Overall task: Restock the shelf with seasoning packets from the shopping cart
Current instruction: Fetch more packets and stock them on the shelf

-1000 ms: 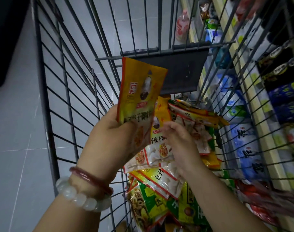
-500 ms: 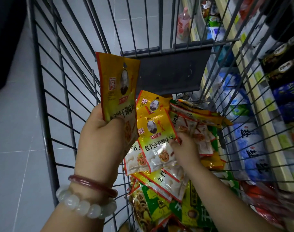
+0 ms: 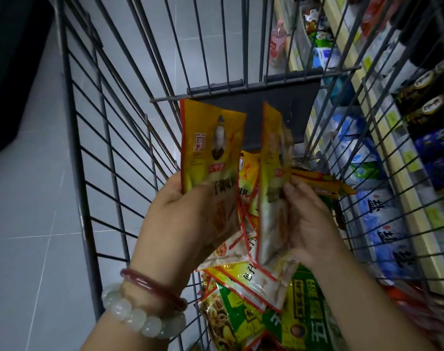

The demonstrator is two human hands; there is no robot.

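Inside the wire shopping cart (image 3: 109,153) my left hand (image 3: 188,219) grips a yellow seasoning packet (image 3: 210,148), held upright with its printed front facing me. My right hand (image 3: 307,221) holds a second yellow seasoning packet (image 3: 272,173) lifted edge-on beside the first, thumb on its front. Between and below the hands lies a heap of more yellow and white packets (image 3: 251,277), with green packets (image 3: 304,312) nearest me. The shelf (image 3: 415,219) runs along the right, seen through the cart wires.
Blue and white salt bags (image 3: 385,231) fill the lower shelf level beyond the cart's right wall. Dark blue packs (image 3: 438,153) sit higher up. A grey plastic flap (image 3: 279,107) hangs on the cart's far end. Grey tiled floor (image 3: 33,211) lies on the left.
My right hand has lifted a packet out of the heap and raised it upright next to the one in my left hand. My left hand stayed up with its packet.
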